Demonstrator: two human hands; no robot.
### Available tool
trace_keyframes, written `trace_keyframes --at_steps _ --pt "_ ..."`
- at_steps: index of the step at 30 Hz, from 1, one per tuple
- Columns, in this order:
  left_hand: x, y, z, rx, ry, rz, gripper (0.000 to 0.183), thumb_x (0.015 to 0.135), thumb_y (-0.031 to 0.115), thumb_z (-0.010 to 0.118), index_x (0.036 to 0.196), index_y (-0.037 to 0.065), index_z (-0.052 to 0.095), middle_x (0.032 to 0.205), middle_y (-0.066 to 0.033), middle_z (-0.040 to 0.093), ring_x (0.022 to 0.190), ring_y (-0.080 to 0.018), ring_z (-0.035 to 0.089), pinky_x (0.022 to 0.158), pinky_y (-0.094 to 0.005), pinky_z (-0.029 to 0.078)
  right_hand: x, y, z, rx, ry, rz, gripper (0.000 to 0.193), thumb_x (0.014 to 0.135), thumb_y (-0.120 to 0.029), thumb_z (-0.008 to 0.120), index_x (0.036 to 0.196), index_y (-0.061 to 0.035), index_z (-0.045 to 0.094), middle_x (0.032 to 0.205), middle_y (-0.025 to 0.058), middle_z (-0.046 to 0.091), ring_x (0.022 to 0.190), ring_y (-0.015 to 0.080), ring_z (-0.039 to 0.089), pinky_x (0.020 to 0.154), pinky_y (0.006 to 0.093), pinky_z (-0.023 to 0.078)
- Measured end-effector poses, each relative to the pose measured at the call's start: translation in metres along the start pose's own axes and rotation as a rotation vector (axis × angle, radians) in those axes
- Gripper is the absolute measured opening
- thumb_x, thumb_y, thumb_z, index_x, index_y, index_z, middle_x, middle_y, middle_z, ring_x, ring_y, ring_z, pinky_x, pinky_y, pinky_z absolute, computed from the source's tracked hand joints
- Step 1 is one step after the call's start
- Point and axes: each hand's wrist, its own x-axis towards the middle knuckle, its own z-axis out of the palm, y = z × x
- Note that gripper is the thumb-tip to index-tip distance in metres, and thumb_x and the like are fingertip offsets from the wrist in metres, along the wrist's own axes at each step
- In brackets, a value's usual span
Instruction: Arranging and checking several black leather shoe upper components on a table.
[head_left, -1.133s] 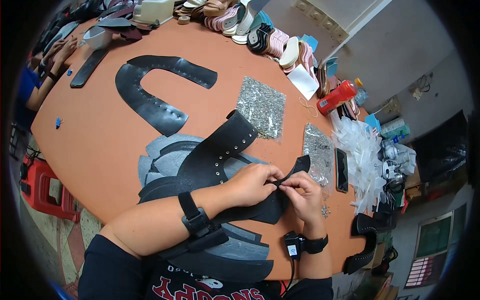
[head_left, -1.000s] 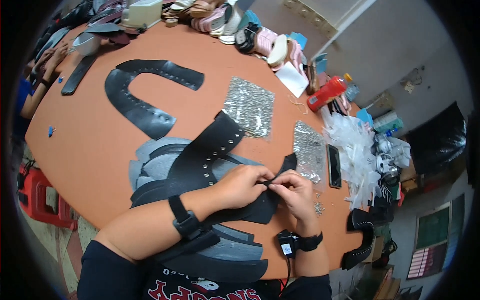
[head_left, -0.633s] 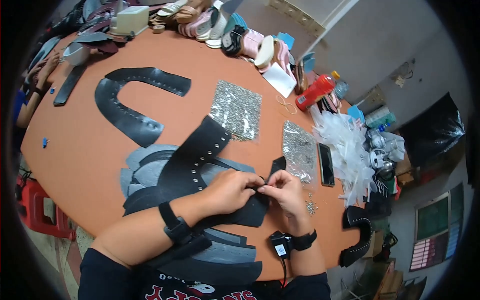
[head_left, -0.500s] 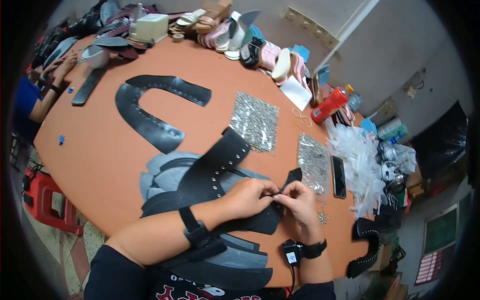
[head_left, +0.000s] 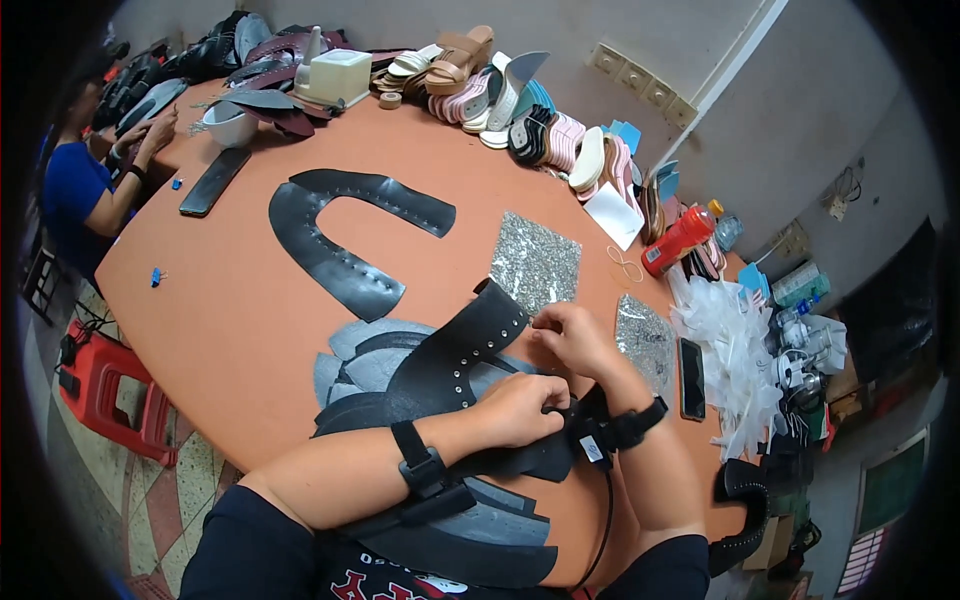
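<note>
A curved black leather piece with a row of silver eyelets (head_left: 462,343) lies in front of me over a stack of grey and black cut pieces (head_left: 372,345). My left hand (head_left: 523,410) is closed on the near part of the black leather piece, fingers bent around its edge. My right hand (head_left: 578,342) is raised beside the far end of that piece, thumb and fingers pinched together. Whatever its fingertips hold, if anything, is too small to make out. Straps with dark devices circle both wrists.
Clear bags of small metal parts (head_left: 535,262) lie beyond my hands, near a phone (head_left: 691,379) and white plastic scraps (head_left: 735,350). Another U-shaped black piece (head_left: 330,262) lies further off. A red bottle (head_left: 682,240) and shoe parts line the back. A co-worker (head_left: 90,195) sits far left.
My right hand has left the left hand's side and moved up and away to the eyelet piece's far end. My left hand stays on the leather. The whole view has shifted slightly.
</note>
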Motion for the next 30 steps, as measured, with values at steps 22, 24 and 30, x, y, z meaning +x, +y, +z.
trace_keyframes --at_steps 22,24,30 --pt "0.002 -0.003 -0.001 -0.086 0.061 -0.029 0.019 0.081 0.008 0.060 0.098 0.002 0.058 0.086 -0.0137 0.065 0.081 -0.0245 0.064 0.072 -0.0347 0.049 -0.014 -0.001 -0.029 0.357 0.157 -0.015 0.011 0.076 0.001 0.066 0.088 0.0022 0.064 0.079 0.0057 0.065 0.073 0.0118 0.061 0.068 0.0245 0.049" --pt "0.001 -0.009 -0.002 -0.142 0.053 -0.008 0.021 0.082 0.003 0.057 0.102 -0.001 0.058 0.086 -0.0106 0.065 0.080 -0.0178 0.063 0.071 -0.0306 0.049 -0.036 -0.018 -0.047 0.432 0.189 -0.002 0.012 0.076 0.002 0.066 0.088 0.0019 0.065 0.079 0.0072 0.064 0.072 0.0131 0.061 0.066 0.0249 0.049" --pt "0.003 -0.001 -0.005 -0.270 -0.031 -0.055 0.025 0.082 -0.002 0.054 0.107 -0.001 0.057 0.091 -0.0083 0.064 0.085 -0.0116 0.060 0.074 -0.0266 0.048 -0.110 -0.013 -0.035 0.630 0.353 -0.037 0.011 0.074 0.011 0.062 0.080 0.0015 0.064 0.082 0.0069 0.063 0.075 0.0135 0.060 0.067 0.0228 0.047"
